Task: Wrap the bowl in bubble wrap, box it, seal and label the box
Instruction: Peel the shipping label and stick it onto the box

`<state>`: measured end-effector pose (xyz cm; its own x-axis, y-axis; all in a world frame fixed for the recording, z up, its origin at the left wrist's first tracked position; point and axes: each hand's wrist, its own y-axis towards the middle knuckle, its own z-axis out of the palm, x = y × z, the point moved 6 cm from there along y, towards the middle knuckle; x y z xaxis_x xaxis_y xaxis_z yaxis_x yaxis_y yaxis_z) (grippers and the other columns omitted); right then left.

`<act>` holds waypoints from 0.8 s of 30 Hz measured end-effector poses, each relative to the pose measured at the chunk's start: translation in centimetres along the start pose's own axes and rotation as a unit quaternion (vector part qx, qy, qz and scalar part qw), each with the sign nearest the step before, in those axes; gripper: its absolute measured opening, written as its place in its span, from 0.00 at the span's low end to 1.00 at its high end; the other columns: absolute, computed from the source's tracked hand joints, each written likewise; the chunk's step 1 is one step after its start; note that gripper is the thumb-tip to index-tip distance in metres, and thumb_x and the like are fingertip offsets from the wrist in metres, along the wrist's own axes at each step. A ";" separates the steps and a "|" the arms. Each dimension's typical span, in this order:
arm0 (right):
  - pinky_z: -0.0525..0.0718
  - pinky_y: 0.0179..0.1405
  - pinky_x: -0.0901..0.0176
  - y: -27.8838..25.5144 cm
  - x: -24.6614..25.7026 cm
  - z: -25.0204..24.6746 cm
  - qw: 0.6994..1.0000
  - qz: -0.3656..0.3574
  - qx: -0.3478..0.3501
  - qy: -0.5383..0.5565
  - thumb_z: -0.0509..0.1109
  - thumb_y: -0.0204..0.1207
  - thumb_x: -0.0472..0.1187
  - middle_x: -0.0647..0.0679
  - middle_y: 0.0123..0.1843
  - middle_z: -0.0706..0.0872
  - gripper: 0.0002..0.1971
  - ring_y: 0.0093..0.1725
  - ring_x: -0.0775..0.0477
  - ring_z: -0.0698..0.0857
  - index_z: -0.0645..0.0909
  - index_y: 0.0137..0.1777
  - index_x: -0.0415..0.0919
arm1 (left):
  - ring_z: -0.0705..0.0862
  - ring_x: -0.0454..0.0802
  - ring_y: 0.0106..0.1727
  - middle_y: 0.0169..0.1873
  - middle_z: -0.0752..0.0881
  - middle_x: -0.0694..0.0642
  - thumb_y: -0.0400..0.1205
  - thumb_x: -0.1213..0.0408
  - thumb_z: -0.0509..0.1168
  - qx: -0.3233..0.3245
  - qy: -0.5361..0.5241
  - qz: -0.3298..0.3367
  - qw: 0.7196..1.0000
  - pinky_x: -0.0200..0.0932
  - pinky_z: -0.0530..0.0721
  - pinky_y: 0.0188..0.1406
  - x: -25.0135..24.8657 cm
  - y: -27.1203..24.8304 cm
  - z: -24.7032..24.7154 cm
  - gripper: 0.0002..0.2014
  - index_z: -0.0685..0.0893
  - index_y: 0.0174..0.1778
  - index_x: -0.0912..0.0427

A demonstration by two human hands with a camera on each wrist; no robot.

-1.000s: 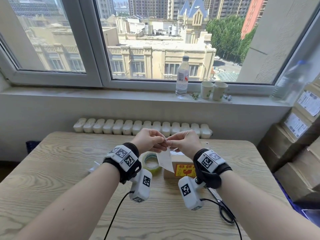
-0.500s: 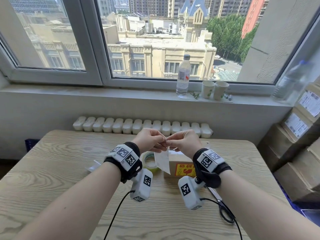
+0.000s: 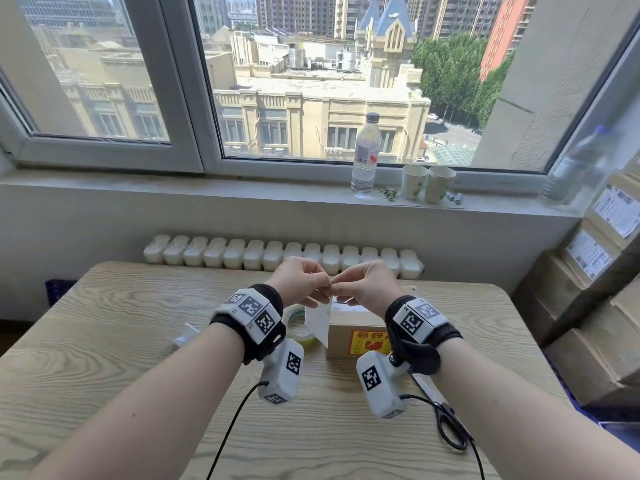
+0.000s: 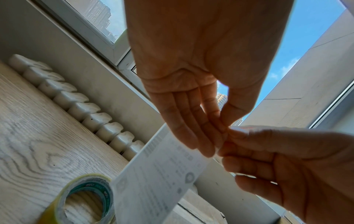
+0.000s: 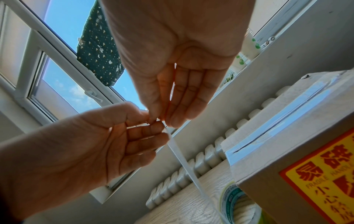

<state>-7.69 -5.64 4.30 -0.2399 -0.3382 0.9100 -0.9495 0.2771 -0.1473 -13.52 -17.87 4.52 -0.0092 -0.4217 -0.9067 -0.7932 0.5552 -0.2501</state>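
Shipping label [image 3: 320,322] hangs at frame center, long axis near vertical w/ lower end pointing down-right, above tape roll [image 3: 298,326] and just left of sealed cardboard box [image 3: 360,336]. L hand [image 3: 300,284] and R hand [image 3: 367,287] raised over wooden table [image 3: 104,341], fingertips meeting, both pinching label's top corner; remaining fingers loosely extended. Box flaps taped shut, contents hidden; fragile sticker [image 3: 370,344] on its near face.

Matt cardboard box [image 3: 356,336] sealed with glossy tape, thin paper label [image 3: 319,320], grained wood table [image 3: 104,341].
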 end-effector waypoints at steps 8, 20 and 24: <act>0.88 0.45 0.52 0.0 0.0 -0.1 1.000 0.011 -0.004 -0.014 0.73 0.72 0.35 0.38 0.38 0.91 0.06 0.35 0.50 0.88 0.89 0.41 0.32 | 0.86 0.44 0.39 0.34 0.88 0.53 0.78 0.67 0.67 -0.012 0.059 0.024 0.998 0.38 0.85 0.39 0.1 0.1 -0.1 0.04 0.83 0.38 0.61; 0.89 0.43 0.57 -0.2 -0.2 0.0 0.999 0.044 0.007 -0.026 0.73 0.69 0.34 0.41 0.36 0.91 0.04 0.34 0.52 0.89 0.87 0.41 0.32 | 0.85 0.42 0.37 0.33 0.87 0.52 0.78 0.67 0.67 0.003 0.093 0.041 0.995 0.39 0.84 0.41 0.2 0.1 0.5 0.07 0.83 0.33 0.57; 0.88 0.45 0.55 -0.2 0.0 0.1 0.999 0.042 0.003 -0.016 0.73 0.69 0.33 0.40 0.35 0.90 0.03 0.35 0.49 0.89 0.86 0.39 0.33 | 0.85 0.41 0.35 0.34 0.87 0.53 0.78 0.67 0.66 -0.010 0.100 0.040 0.994 0.40 0.83 0.40 0.2 0.1 0.4 0.07 0.82 0.33 0.57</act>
<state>-7.53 -5.74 4.28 -0.3250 -0.3425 0.8815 -0.9269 0.3005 -0.2250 -13.42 -17.62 4.17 -0.1929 -0.5115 -0.8373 -0.7966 0.5799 -0.1708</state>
